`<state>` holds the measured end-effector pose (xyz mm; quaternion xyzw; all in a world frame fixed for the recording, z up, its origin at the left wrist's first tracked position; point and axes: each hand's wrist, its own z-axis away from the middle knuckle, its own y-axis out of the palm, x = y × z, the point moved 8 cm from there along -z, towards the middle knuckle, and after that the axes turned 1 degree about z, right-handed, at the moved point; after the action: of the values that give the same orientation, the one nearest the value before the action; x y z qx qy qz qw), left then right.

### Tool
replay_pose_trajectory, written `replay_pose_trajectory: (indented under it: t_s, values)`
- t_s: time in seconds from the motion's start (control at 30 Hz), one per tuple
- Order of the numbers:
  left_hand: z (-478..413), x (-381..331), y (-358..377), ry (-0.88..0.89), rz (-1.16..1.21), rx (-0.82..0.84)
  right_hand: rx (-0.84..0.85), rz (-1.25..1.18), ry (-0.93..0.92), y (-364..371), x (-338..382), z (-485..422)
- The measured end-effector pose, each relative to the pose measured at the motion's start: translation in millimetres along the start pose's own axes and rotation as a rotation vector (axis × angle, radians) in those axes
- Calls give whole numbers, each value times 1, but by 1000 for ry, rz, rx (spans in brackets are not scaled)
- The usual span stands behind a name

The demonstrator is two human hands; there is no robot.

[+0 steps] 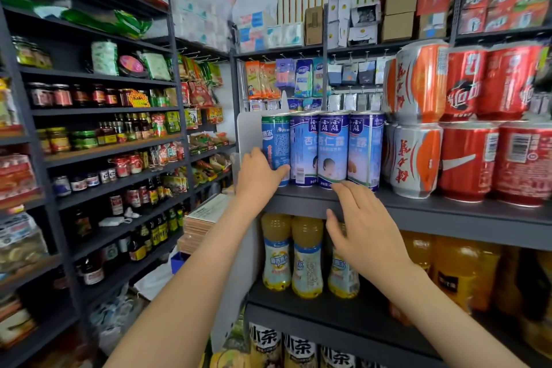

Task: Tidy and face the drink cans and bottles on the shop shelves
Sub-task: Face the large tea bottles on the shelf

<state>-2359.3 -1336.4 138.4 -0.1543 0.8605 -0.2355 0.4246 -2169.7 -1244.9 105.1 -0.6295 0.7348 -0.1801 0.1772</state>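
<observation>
The left hand [260, 172] wrapped the green can [276, 143] at the left end of a row of four tall cans on the shelf [448, 212]; the right hand [366, 227] hovered open, empty, below the blue cans [333, 149]. The green can showed small print, not its front, so the step likely called for a slow upright turn, without nudging its touching neighbour. The blue cans stood flush, labels unevenly turned
</observation>
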Motion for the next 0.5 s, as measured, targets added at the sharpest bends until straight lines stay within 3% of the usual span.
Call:
replay_pose_trajectory:
  t_s: [0.13, 0.27, 0.37, 0.5]
  values:
    - [34, -20, -6, 158, -150, -130, -18, -20, -9, -2, 1, 3]
    - [120, -38, 1, 339, -27, -265, -52, -50, -67, -7, 3, 36]
    - [186, -36, 35, 470, 46, -226, -37, -84, -53, -11, -7, 76]
    - [243, -36, 93, 505, 50, -50, 64, -76, 11, -20, -34, 132]
